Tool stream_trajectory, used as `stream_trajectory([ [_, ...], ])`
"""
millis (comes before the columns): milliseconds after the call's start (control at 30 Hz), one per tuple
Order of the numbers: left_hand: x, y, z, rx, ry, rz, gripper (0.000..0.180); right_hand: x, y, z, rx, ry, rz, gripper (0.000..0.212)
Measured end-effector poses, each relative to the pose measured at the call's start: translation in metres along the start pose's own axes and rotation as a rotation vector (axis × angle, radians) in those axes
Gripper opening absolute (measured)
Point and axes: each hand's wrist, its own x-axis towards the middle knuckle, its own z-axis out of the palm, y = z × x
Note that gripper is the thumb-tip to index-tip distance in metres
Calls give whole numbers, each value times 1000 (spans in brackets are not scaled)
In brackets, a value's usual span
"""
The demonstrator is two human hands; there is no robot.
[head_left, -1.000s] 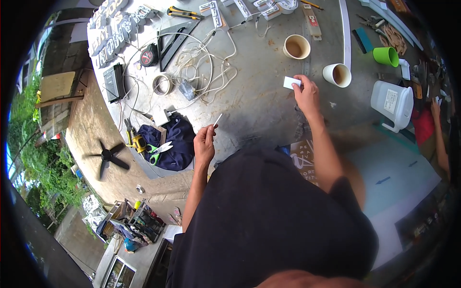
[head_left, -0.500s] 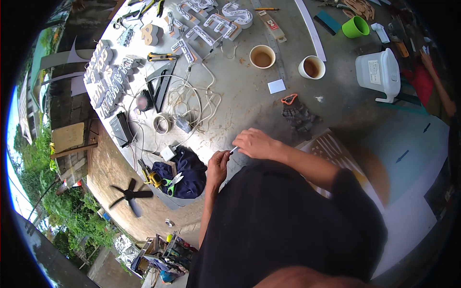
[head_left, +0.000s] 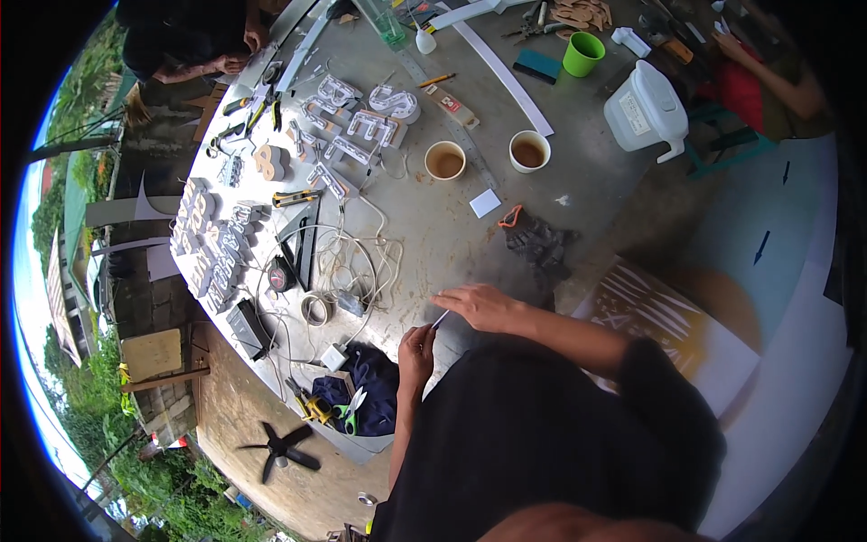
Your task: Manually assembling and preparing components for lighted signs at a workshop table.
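Note:
Just in front of my body, a thin white stick (head_left: 441, 318) runs between my two hands. My left hand (head_left: 415, 357) is closed, its thumb and fingertips pinching the stick's lower, dark-looking end. At the upper end is my right hand (head_left: 480, 308), fingers held together and pointing left, closed on the stick; its thumb is mostly hidden. A bundle of dark blue cloth (head_left: 372, 384) lies beside my left hand, with green-handled scissors (head_left: 350, 414) on it. Beyond my right hand rests a dark grey glove (head_left: 539, 242) with an orange cuff.
Looped white cable (head_left: 366, 237), a black power adapter (head_left: 248, 329) and channel letters (head_left: 375, 128) cover the table's left side. Two paper cups (head_left: 445, 161) of brown liquid stand ahead. A white lidded tub (head_left: 643, 113) sits right. Other people's hands (head_left: 256, 36) show at the far left and right.
The view has shifted, so the table's far end and another person at the far left now show. My right fingers look straighter; both hands stay at the stick.

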Motion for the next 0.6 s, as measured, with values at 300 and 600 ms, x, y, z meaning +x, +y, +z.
stream_trajectory([
  [300, -6, -74, -35, 301, 257, 78, 20, -24, -25, -37, -539, 205, 128, 38],
  [600, -10, -103, -33, 427, 695, 198, 53, -63, -48, -15, -454, 75, 167, 27],
])
